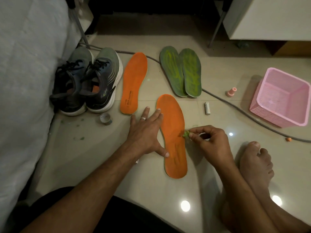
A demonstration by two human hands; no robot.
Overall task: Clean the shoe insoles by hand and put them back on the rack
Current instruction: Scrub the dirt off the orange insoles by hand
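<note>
Near orange foam insole (173,132) flat on beige tiled floor (210,165), centre. Left hand (145,132) spread flat, fingers straight, pressing left edge, likely to pin it against sliding. Right hand (207,140) pinching small green crumbly wad (185,134) at right edge, apparently rubbing. Second orange foam insole (133,81) far left, beside grey running shoes (87,81); two green insoles (182,71) farther, apart.

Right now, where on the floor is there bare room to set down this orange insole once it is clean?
Bare tile lies between the white battery and the pink mesh basket, crossed only by the grey cable. The strip between the far orange insole and the green insole pair is narrow. Beside the grey sneakers it is crowded.
</note>
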